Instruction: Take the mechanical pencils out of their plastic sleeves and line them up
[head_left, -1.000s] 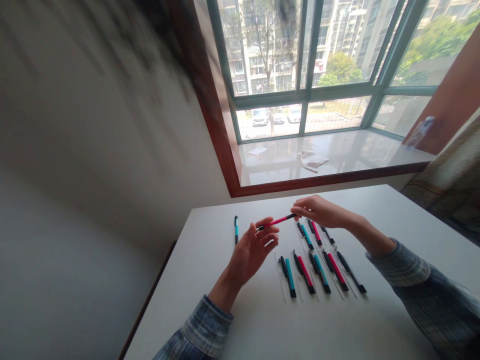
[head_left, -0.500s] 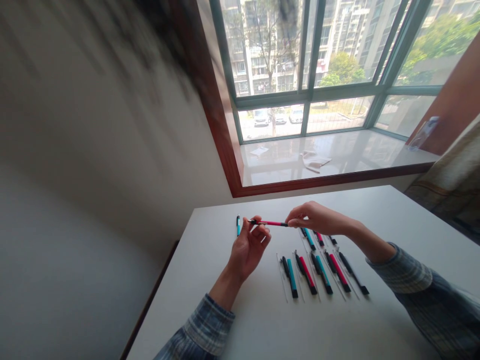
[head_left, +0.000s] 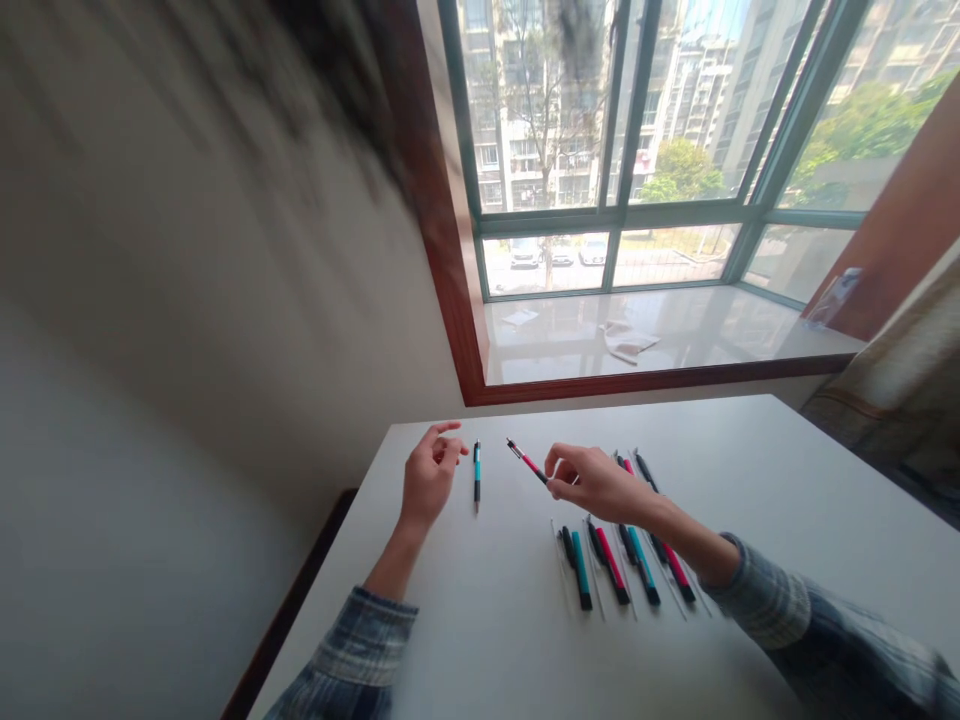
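My right hand (head_left: 592,482) pinches a pink and black pen (head_left: 529,464) by its black end, the clip end pointing up and left over the table. To its left, a blue and black pen (head_left: 477,478) lies upright in view on the white table. Just left of that pen, my left hand (head_left: 429,474) holds nothing; its fingers are loosely bent and apart. Below my right hand is a row of pen parts: blue barrels (head_left: 581,570), pink barrels (head_left: 613,566), black pieces and thin clear refills. More parts behind are partly hidden by my right hand and forearm.
The white table (head_left: 465,640) meets the wall under a window with a brown frame (head_left: 570,388). On the sill lie a crumpled cloth (head_left: 628,342) and a clear bottle (head_left: 832,298). A curtain (head_left: 877,390) hangs at the right.
My left hand has let go of the pink pen and moved left. My right hand has lowered slightly with the pen, which now tilts. The blue pen shows in full.
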